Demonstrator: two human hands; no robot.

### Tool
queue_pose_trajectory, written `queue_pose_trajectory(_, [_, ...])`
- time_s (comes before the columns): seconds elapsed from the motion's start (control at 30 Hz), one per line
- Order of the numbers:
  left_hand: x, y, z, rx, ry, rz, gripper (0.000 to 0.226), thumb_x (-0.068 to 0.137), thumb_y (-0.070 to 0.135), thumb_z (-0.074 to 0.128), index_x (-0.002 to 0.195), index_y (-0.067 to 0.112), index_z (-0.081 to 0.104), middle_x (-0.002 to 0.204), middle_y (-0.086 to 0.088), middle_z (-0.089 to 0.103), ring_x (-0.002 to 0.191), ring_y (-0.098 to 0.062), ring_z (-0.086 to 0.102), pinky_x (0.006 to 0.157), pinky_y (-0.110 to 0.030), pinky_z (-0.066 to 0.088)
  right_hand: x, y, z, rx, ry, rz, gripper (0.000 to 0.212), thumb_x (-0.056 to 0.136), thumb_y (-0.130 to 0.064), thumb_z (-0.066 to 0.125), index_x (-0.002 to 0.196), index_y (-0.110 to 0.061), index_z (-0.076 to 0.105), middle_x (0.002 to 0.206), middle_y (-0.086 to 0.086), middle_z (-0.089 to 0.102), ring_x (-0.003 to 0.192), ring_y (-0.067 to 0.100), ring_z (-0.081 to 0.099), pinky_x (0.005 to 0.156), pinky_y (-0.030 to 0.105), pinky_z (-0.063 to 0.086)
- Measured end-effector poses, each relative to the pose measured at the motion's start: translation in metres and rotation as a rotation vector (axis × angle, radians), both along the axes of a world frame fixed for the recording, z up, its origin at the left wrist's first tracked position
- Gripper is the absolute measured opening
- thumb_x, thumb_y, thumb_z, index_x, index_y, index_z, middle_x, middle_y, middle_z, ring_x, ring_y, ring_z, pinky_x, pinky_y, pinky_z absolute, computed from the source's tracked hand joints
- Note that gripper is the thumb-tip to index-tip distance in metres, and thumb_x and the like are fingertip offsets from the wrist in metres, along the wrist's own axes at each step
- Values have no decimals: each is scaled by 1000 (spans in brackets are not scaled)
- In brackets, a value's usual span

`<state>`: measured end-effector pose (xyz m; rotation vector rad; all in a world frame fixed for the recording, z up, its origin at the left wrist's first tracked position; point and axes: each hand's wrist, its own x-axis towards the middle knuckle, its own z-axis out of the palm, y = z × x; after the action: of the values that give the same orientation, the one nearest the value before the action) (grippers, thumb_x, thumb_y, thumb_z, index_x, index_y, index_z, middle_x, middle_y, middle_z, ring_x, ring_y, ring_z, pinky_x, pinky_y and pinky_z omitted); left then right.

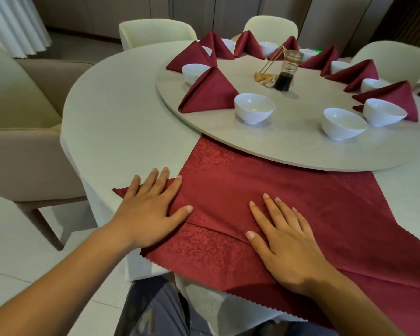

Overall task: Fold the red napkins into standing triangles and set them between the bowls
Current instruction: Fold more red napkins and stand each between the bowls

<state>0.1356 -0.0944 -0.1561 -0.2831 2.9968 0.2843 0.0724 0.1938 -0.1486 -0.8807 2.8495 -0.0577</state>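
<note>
A red napkin [289,190] lies spread flat on the near edge of the round table, with one fold line running across it near me. My left hand [150,209] presses flat on its left corner, fingers straight. My right hand [289,241] presses flat on its middle, fingers spread. On the turntable [277,146] stand several white bowls, such as the nearest bowl [254,107] and another bowl [342,123]. Several folded red triangles stand between bowls, the closest triangle [209,93] at the left. No triangle stands between the three front bowls.
A dark sauce bottle [285,73] and a toothpick holder with sticks [264,76] stand at the turntable's centre. Cream chairs [155,32] ring the table [112,122]; an armchair [22,141] stands at the left. The napkin's near edge hangs over the table's rim.
</note>
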Motion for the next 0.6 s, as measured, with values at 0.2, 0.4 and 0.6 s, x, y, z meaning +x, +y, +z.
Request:
queue_pose_trajectory(0.2, [-12, 44, 8, 188, 309, -244, 64, 93, 52, 29, 149, 29, 49, 162, -3, 36, 152, -22, 24, 125, -44, 18, 0, 1, 4, -50, -53, 8, 71, 89, -72, -2, 155, -47, -12, 164, -10, -25, 149, 8, -27, 123, 40, -14])
queue_pose_trajectory(0.4, [-24, 92, 8, 244, 283, -471, 40, 91, 53, 44, 123, 36, 62, 119, 16, 49, 110, -9, 45, 95, -40, 44, -1, 46, 20, -376, 32, 27, 60, 82, -80, 38, 129, -47, 57, 145, -21, 40, 138, 0, 28, 120, 35, 15])
queue_pose_trajectory(0.6, [-21, 97, 9, 192, 240, -422, 49, 86, 61, 36, 124, 39, 57, 122, 17, 42, 112, -8, 41, 97, -38, 41, -2, 152, 15, -424, 96, -10, 37, 81, -72, 58, 96, -43, 75, 111, -24, 57, 106, 4, 56, 92, 30, 50])
